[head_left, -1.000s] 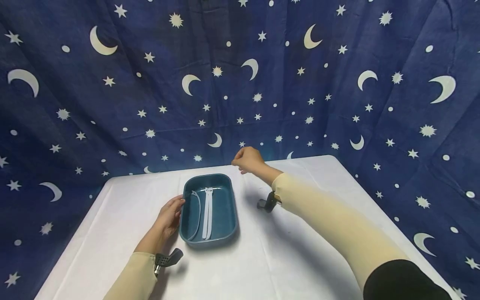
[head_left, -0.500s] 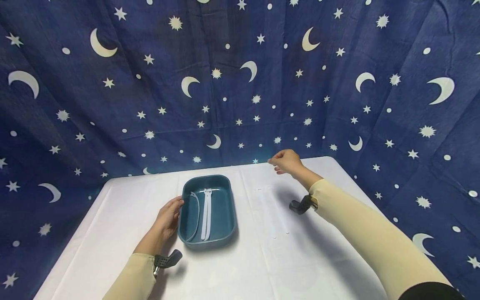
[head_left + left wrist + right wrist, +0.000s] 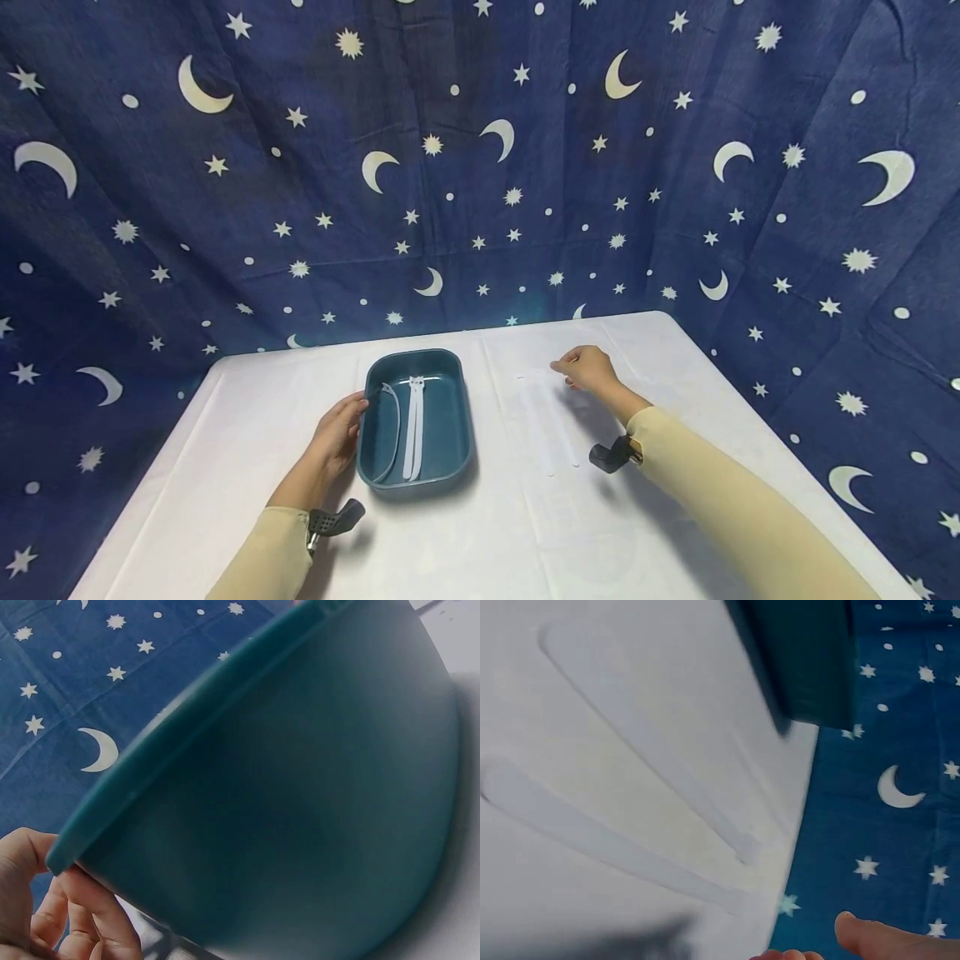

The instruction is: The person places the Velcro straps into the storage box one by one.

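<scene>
My left hand (image 3: 337,433) grips the left rim of a deep teal rectangular bin (image 3: 448,421). In the left wrist view the thumb lies at the rim of the bin (image 3: 277,787), fingers curled beneath. Inside it lie two flat white strips (image 3: 413,433) with cat-ear-shaped ends, side by side, and a thin curved strip (image 3: 396,433) along the left wall. To the right, my right hand (image 3: 588,369) hovers near the far ends of two pale strips lying on the cloth. The right wrist view shows these strips (image 3: 645,757) apart, and my thumb (image 3: 885,941) away from the fingertips.
A white cloth (image 3: 487,542) covers the table. Behind it and along the sides hangs a dark blue curtain (image 3: 450,275) with moons and stars. Black wrist cameras are strapped to both forearms, the right one (image 3: 611,454) close beside the pale strips.
My right hand has moved right from behind the bin, then down toward the pale strips, which now show on the cloth. The left hand and bin have stayed put.
</scene>
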